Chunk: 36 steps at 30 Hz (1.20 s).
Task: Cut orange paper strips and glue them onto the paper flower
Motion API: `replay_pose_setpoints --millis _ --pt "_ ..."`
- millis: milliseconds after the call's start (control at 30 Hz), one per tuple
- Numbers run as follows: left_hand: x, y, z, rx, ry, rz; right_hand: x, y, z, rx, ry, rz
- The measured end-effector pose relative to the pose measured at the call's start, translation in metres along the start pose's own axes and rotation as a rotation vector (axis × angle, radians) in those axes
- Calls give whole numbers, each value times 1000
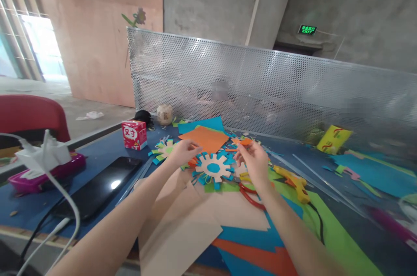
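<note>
My right hand (256,161) pinches a small piece of orange paper (244,141) between thumb and fingertips. My left hand (183,154) hovers at the near left corner of an orange sheet (206,137), its fingers loosely bent and slightly apart with nothing visible between them. Between the hands lies a paper flower (224,167) with pale petals, a blue centre and blue tabs around it. Another paper flower (163,150), green in the middle, is partly behind my left hand. Red-handled scissors (250,197) rest beneath my right wrist, partly covered by it.
A yellow glue gun (295,182) with a black cable lies right of my right forearm, near clear sticks (321,180). Beige sheets (182,237) cover the near side. Left are a phone (97,189), a red box (134,134) and a power strip (48,171). A perforated metal screen (202,71) stands behind.
</note>
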<state>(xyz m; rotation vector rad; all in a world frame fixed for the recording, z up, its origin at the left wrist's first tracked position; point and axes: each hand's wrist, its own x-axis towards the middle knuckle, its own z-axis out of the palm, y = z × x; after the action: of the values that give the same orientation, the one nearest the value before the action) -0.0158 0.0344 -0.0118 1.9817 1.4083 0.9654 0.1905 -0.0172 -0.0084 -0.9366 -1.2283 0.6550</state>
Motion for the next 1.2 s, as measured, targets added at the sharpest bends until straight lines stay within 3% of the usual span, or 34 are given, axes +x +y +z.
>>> replay_pose_setpoints --millis 67,167,433,633,867,1067,1200 --pt "5 -11 2 287 53 12 6 4 -10 14 45 15" --pt "6 -19 10 507 25 -11 11 9 -19 31 109 26" --pt "10 -26 26 563 45 -93 9 11 -18 30 130 83" --pt "19 -31 25 407 38 -78 9 10 -17 65 83 172" --pt "21 -30 29 90 46 -60 11 11 -23 67 81 142" --pt "10 -5 21 -205 129 76 21 9 -37 129 164 109" --pt "2 15 11 -364 150 211 25 1 -43 255 49 162"
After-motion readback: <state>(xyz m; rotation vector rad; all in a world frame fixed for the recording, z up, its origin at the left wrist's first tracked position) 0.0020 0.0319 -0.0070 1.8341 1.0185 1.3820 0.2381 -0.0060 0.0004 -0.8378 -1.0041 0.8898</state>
